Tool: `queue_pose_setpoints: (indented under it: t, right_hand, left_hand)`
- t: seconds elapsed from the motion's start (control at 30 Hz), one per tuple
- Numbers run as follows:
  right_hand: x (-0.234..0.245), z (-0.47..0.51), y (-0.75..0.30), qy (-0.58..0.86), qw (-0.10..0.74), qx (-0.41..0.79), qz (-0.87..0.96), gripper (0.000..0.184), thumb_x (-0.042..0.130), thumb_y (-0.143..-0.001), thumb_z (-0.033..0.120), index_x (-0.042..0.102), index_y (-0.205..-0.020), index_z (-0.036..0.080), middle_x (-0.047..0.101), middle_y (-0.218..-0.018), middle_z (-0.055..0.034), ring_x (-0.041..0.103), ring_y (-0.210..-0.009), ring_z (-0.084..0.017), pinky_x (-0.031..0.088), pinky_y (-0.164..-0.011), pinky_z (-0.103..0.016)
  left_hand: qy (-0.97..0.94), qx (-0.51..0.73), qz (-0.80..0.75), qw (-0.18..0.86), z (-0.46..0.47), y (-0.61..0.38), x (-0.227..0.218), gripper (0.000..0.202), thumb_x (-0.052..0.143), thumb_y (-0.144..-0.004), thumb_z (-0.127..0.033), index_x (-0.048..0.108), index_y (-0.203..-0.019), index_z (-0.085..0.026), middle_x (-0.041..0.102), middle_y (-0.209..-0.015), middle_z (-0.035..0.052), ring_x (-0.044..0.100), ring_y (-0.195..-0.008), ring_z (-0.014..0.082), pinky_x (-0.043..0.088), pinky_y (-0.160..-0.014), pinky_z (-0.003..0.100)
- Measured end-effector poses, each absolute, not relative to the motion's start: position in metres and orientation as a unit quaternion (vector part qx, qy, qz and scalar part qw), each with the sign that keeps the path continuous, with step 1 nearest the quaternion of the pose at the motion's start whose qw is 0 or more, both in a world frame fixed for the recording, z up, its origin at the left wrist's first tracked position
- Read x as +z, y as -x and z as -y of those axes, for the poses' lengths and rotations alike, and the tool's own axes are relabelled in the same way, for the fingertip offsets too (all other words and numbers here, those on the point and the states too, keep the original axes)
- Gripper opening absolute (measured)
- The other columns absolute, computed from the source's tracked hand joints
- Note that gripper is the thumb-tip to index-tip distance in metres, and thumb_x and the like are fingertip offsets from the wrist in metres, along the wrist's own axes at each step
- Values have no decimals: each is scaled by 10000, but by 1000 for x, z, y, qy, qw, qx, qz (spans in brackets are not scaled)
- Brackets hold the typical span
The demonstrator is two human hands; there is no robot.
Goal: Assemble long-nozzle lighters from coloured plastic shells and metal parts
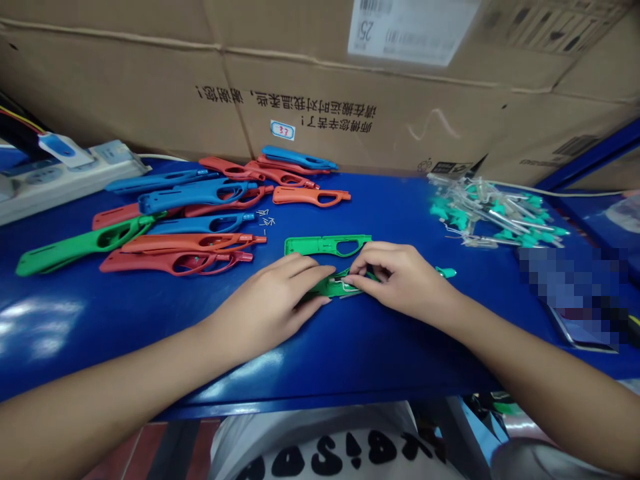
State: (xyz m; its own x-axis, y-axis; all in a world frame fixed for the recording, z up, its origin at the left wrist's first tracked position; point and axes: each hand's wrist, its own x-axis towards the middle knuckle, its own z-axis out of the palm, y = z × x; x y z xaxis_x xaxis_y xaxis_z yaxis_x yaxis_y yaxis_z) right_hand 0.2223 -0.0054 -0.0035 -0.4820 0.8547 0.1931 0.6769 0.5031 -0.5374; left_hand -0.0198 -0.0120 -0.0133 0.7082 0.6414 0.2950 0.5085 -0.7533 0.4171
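Note:
My left hand (285,293) is closed around the left end of a green lighter shell half (327,288), holding it low over the table. The fingers of my right hand (393,273) are pinched at the shell's inside, by a thin bent wire (350,287); what exactly they grip is hidden. A teal tip (446,272) shows beyond my right hand. Just behind, a second green shell half (325,245) lies with its hollow side up.
Red, blue, orange and green lighter bodies (195,193) lie at the left, with small metal pins (267,220) beside them. Clear-and-teal parts with metal tubes (500,213) are heaped at right, near a phone-like slab (575,320). A cardboard box (310,73) and power strip (60,177) stand behind.

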Motion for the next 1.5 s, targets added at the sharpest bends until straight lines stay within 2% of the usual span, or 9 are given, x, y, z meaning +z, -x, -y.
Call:
queue_pose_setpoints:
  t: [0.1, 0.23, 0.57, 0.7, 0.77, 0.87, 0.97, 1.33, 1.5]
  right_hand:
    - [-1, 6, -224, 435, 214, 191, 853, 22, 701, -871, 200, 693, -886, 185, 678, -871, -22, 605, -750, -134, 412, -631, -238]
    - [0, 8, -226, 417, 185, 162, 875, 64, 634, -917, 186, 698, -910, 188, 702, -944, -42, 652, -845, -164, 452, -689, -255]
    - [-1, 6, -225, 373, 115, 68, 918, 273, 465, -1019, 261, 702, -916, 173, 725, -932, -70, 673, -831, -186, 445, -676, -289]
    - [7, 9, -230, 367, 124, 74, 919, 213, 494, -1005, 254, 699, -992, 195, 710, -992, -52, 672, -839, -167, 434, -665, -277]
    - [12, 10, -232, 368, 125, 100, 916, 175, 554, -982, 317, 683, -1028, 208, 692, -1021, -39, 666, -830, -157, 430, -649, -269]
    - [14, 11, -234, 356, 88, 104, 924, 214, 605, -952, 400, 657, -1063, 225, 669, -1078, -35, 656, -813, -158, 408, -614, -270]
    - [11, 12, -232, 354, 70, 83, 929, 162, 545, -988, 326, 641, -1064, 219, 666, -1084, -45, 649, -803, -155, 385, -593, -265]
    - [8, 10, -231, 387, 136, 173, 895, 106, 504, -990, 219, 606, -1017, 218, 687, -1018, -41, 645, -878, -161, 444, -699, -262]
    - [9, 10, -231, 418, 177, 211, 866, 99, 563, -918, 166, 586, -999, 217, 683, -905, -17, 599, -698, -132, 420, -631, -248]
  left_hand:
    - [-910, 216, -316, 161, 12, 20, -13, 313, 608, -959, -245, 615, -1256, -148, 676, -1103, 95, 618, -1054, 238, 550, -936, 411]
    - [-914, 209, -303, 171, 11, 20, -13, 277, 585, -973, -239, 642, -1239, -191, 668, -1081, 79, 611, -1030, 228, 547, -913, 393]
    - [-922, 199, -293, 154, 13, 22, -10, 264, 541, -997, -236, 682, -1214, -184, 656, -1045, 85, 604, -971, 211, 550, -870, 372]
    - [-935, 161, -296, 109, 14, 21, -7, 285, 491, -1019, -258, 697, -1197, -175, 646, -1022, 97, 606, -943, 219, 559, -830, 381]
    - [-936, 152, -299, 105, 13, 22, -6, 286, 488, -1019, -257, 705, -1185, -175, 645, -1018, 96, 610, -948, 222, 559, -838, 385]
    - [-934, 154, -303, 111, 9, 25, -4, 273, 505, -1008, -247, 711, -1174, -180, 653, -1049, 91, 620, -976, 223, 561, -866, 384]
    - [-930, 166, -308, 113, 6, 29, -2, 255, 531, -991, -222, 708, -1169, -174, 668, -1082, 88, 634, -995, 220, 563, -892, 384]
    - [-933, 153, -292, 148, 9, 28, 3, 341, 483, -968, -135, 624, -1268, -212, 616, -1239, 100, 581, -1115, 250, 522, -958, 427]
    - [-939, 140, -286, 130, 8, 29, 0, 373, 476, -966, -137, 639, -1286, -235, 605, -1249, 105, 554, -1114, 264, 516, -951, 442]
